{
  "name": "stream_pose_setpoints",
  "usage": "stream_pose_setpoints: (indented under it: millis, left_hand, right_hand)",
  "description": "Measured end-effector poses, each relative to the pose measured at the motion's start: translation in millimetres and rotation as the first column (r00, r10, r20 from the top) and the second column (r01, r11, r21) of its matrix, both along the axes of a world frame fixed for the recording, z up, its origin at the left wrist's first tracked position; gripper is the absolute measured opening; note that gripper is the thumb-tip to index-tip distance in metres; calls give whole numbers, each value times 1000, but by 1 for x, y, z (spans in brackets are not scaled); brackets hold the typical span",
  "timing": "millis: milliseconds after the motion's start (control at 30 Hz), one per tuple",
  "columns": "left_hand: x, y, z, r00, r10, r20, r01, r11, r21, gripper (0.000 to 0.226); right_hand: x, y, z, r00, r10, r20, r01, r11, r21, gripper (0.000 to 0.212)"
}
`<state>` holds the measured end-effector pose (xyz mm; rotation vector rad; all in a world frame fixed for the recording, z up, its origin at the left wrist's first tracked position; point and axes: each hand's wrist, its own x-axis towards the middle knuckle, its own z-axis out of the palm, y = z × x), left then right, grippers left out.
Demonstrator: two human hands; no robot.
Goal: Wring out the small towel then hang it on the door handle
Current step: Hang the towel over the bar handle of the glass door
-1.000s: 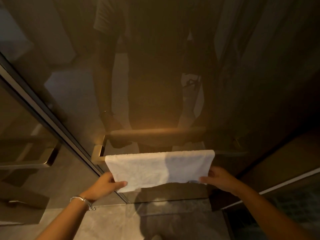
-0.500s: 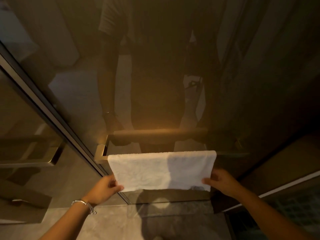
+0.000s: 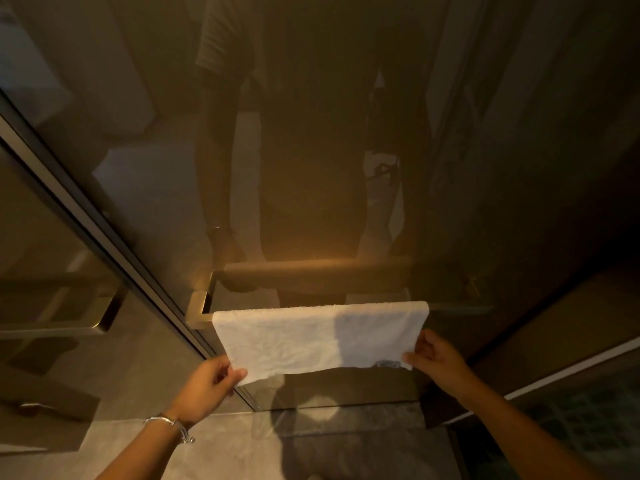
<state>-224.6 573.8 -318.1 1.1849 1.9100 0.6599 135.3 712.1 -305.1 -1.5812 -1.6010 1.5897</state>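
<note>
A small white towel (image 3: 311, 336) hangs spread flat over the horizontal brass door handle (image 3: 197, 308) of a dark glass door. Only the handle's left bracket shows; the bar is hidden under the towel. My left hand (image 3: 211, 382), with a silver bracelet at the wrist, pinches the towel's lower left corner. My right hand (image 3: 436, 358) holds the lower right corner, beside a small label on the hem.
The tinted glass door (image 3: 311, 168) fills the view and mirrors a person's body and arms. A metal frame (image 3: 104, 244) runs diagonally at the left, with a second handle (image 3: 100, 320) behind the neighbouring pane. Grey tiled floor (image 3: 225, 452) lies below.
Both hands have slid a little down with the towel's lower corners, and the towel hangs slightly flatter. The view has barely shifted.
</note>
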Motion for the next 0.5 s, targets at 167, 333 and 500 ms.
stream_pose_setpoints:
  millis: [167,333,500]
  left_hand:
    - [-2,-3,-2,1000,-12,-26,13,1000,19,17]
    - [-1,-6,-2,999,-9,-47,11,999,34,20]
    - [0,-10,-4,999,11,-31,-9,999,38,24]
  right_hand:
    - [-1,-2,3,998,49,44,-49,999,3,38]
    - [3,-7,0,991,79,104,-85,995,54,36]
    - [-2,-12,-1,985,127,115,-135,989,60,25]
